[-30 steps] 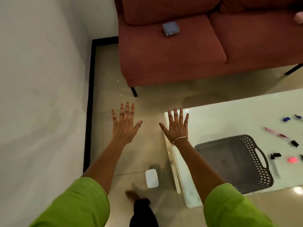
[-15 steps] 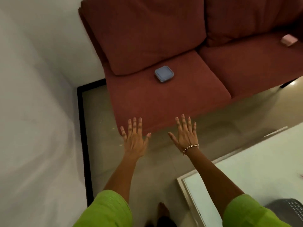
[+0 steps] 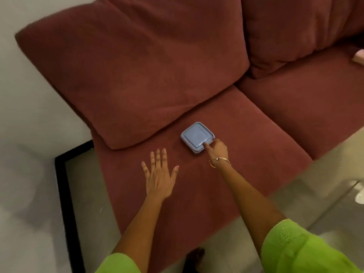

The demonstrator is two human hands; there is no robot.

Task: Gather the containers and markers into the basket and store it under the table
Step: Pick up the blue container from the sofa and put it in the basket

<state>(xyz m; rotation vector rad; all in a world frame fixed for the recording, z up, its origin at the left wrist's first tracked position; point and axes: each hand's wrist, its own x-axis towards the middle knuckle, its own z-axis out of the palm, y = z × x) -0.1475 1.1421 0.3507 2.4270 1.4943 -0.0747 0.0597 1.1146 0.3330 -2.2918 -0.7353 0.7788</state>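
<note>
A square blue lidded container [image 3: 197, 136] lies flat on the left seat cushion of the red sofa [image 3: 246, 119]. My right hand [image 3: 215, 152] is at its near right corner, thumb on the lid and fingers curled down round the edge. My left hand [image 3: 158, 178] hovers over the seat to the left of the container with its fingers spread, holding nothing. A pink container [image 3: 358, 57] shows partly at the right edge, on the sofa's right seat. No basket or markers are in view.
A big back cushion [image 3: 137, 71] leans just behind the blue container. A white wall and a black floor strip [image 3: 65, 194] lie to the left. Pale floor tiles [image 3: 325, 164] run along the sofa front; my bare foot [image 3: 194, 257] stands there.
I have moved from the table to the sofa, so the basket and markers have left the view. Both hands were spread in the air; my right hand has now closed on the blue container's corner.
</note>
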